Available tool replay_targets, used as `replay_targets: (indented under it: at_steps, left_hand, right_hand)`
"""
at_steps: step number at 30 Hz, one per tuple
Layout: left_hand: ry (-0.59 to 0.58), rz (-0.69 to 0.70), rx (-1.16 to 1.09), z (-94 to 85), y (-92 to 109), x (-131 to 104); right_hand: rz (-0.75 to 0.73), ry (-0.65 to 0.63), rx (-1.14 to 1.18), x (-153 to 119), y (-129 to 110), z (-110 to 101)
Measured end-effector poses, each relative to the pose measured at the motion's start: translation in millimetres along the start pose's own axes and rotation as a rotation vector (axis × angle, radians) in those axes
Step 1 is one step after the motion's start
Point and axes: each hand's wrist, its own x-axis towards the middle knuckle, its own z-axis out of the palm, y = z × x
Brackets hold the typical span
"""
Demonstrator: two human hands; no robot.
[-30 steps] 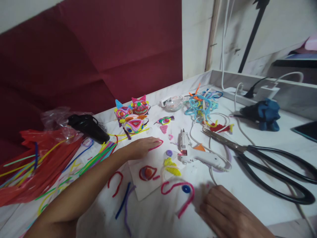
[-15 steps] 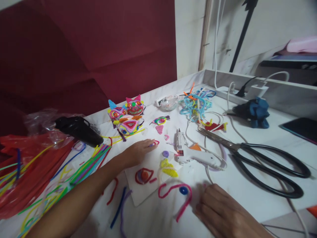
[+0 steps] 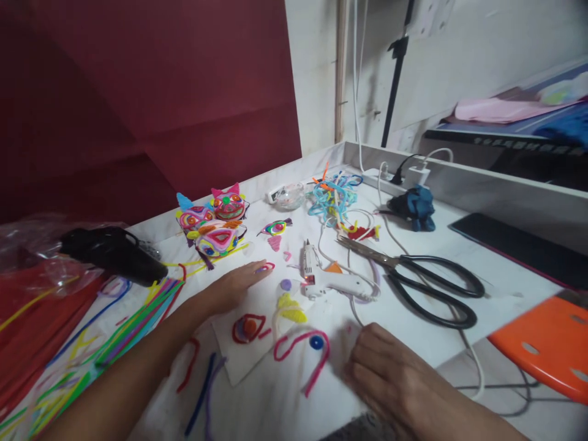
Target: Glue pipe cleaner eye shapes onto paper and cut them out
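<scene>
My left hand (image 3: 236, 285) reaches across the white table, its fingertips closed at a small pink-and-purple pipe-cleaner eye piece (image 3: 267, 267). My right hand (image 3: 390, 370) rests at the near right with its fingers curled; whatever they may hold is hidden. Between my hands lie a red eye shape with an orange centre (image 3: 248, 328) on a white card (image 3: 234, 361), a yellow fuzzy piece (image 3: 293, 310), a bent pink pipe cleaner (image 3: 325, 361) and a blue button-like disc (image 3: 316, 342). A white glue gun (image 3: 316, 282), its small red light lit, lies beyond them.
Large black-handled scissors (image 3: 432, 269) lie at right, near the glue gun's cord. Colourful animal-face ornaments (image 3: 220, 239) stand at the back. Loose pipe cleaners (image 3: 133, 331) and a black tool (image 3: 114, 254) crowd the left. An orange stool (image 3: 542, 343) is beyond the right edge.
The view has swung right, showing more of the stool and shelf. My left fingers stay at the pink-and-purple piece; my right hand stays curled on the table.
</scene>
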Motion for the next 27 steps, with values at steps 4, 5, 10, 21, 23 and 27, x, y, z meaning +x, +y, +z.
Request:
replay_targets:
  at_steps: [4,5,10,21,23,27]
  left_hand:
    - [0.096,-0.063,-0.021,-10.9,1.5,-6.8]
    - [0.147,-0.078,-0.026,-14.7,2.4,-10.8]
    - [0.432,-0.326,-0.061,-37.3,17.9,-41.5]
    - [0.581,-0.845,-0.150,-23.1,59.5,-139.2]
    - [0.596,-0.886,-0.129,-16.8,61.9,-153.7]
    - [0.610,-0.952,-0.133,-5.8,64.2,-173.3]
  right_hand:
    - [0.051,-0.043,0.117,-5.3,14.9,-12.2]
    - [0.047,-0.036,0.101,-5.9,20.0,-15.7]
    - [0.033,-0.039,-0.034,-4.5,48.1,-24.7]
    - [-0.144,-0.033,-0.097,13.4,57.4,-27.4]
    - [-0.185,-0.022,-0.087,14.5,58.7,-26.7]
    - [-0.232,-0.057,-0.070,10.2,66.5,-18.9]
